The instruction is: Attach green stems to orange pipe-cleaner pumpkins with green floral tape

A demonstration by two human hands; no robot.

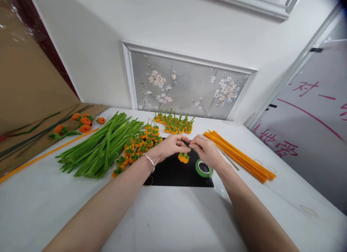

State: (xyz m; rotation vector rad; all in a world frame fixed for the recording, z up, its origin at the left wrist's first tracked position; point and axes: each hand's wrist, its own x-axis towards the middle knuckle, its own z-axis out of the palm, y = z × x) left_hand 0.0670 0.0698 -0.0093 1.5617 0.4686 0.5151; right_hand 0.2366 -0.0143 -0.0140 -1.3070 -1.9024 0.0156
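Above a black mat (173,176), my left hand (170,146) and my right hand (204,148) meet at the fingertips. Both are closed in a pinch, and whatever lies between the fingers is too small to make out. Just below them is a small fuzzy orange persimmon shape (184,158) with a green top; I cannot tell whether it hangs or rests on the mat. A roll of green tape (200,169) lies on the mat under my right hand. Many similar orange shapes (139,143) with green tops cluster to the left of my left hand.
More orange pieces with upright green stems (175,123) stand by the wall. Green pipe cleaners (101,147) are piled left, orange pipe cleaners (240,156) right, beside a thin stick (230,160). Orange fuzzy flowers (85,128) lie far left. A whiteboard (306,111) leans at right.
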